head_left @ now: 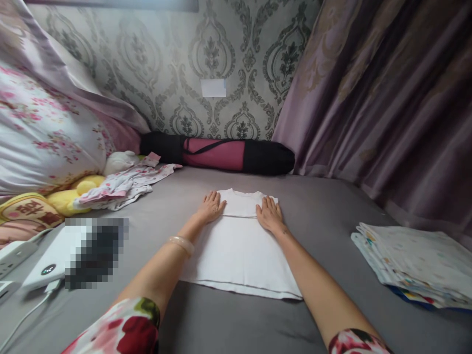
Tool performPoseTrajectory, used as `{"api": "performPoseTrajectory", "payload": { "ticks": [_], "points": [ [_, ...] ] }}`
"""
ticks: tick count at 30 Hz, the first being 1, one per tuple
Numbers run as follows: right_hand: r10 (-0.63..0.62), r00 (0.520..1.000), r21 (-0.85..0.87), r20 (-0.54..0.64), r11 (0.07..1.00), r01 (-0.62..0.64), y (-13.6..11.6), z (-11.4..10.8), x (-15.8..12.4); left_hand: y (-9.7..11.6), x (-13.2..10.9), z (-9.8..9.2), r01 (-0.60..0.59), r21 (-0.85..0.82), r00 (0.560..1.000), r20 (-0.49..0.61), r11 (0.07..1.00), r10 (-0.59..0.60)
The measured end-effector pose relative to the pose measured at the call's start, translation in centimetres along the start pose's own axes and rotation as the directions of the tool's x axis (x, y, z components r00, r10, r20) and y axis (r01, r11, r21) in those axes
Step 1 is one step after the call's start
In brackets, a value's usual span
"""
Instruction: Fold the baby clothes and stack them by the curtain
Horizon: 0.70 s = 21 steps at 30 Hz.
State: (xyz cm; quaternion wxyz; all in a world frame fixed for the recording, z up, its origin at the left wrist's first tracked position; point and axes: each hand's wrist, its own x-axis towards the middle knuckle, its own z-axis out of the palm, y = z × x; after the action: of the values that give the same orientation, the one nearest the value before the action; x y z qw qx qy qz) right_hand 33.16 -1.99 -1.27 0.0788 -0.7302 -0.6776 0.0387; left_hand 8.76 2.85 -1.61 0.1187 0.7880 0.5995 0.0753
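Note:
A white garment (239, 250) lies flat on the grey bed sheet (324, 211), its far end folded over. My left hand (211, 206) rests palm down on the garment's far left corner, fingers stretched out. My right hand (270, 214) lies flat on the far right part, fingers also extended. Neither hand grips anything. A pale bangle (182, 244) sits on my left wrist.
A stack of folded patterned cloths (413, 268) lies at the right. A pink and black rolled bag (221, 153) rests against the wall. Loose floral clothes (125, 184), a yellow plush toy (75, 194), pillows and a white charger (51, 260) crowd the left. Purple curtains (387, 108) hang right.

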Motion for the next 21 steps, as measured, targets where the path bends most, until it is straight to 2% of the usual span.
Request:
{"api": "performPoseTrajectory", "payload": {
  "ticks": [4,6,9,11,15,21],
  "points": [
    [-0.014,0.997,0.015,0.078,1.0,0.013,0.1,-0.9,-0.1,-0.5,-0.1,-1.0,0.016,-0.055,0.999,0.039,0.998,-0.014],
    [-0.074,0.996,0.004,0.041,0.997,0.074,-0.1,-1.4,-0.6,-0.8,-1.1,-1.3,0.018,-0.062,1.0,0.006,0.998,-0.017],
    [-0.238,0.971,-0.016,-0.023,0.971,0.238,-0.7,-1.6,-1.7,-1.2,-4.0,-1.1,-0.052,-0.028,0.998,-0.038,0.998,0.051],
    [-0.313,0.95,0.003,0.019,0.95,0.313,-1.1,-1.4,-2.5,-1.3,-6.5,-0.7,-0.124,-0.001,0.992,-0.039,0.992,0.123],
    [-0.322,0.941,0.027,0.1,0.947,0.321,-1.6,-0.9,-3.0,-1.4,-10.8,-0.3,-0.228,0.007,0.974,0.015,0.974,0.227],
    [-0.335,0.935,0.065,0.114,0.942,0.329,-1.1,-1.2,-2.8,-1.7,-14.1,-1.3,-0.233,-0.04,0.972,0.027,0.972,0.234]
  ]
}}
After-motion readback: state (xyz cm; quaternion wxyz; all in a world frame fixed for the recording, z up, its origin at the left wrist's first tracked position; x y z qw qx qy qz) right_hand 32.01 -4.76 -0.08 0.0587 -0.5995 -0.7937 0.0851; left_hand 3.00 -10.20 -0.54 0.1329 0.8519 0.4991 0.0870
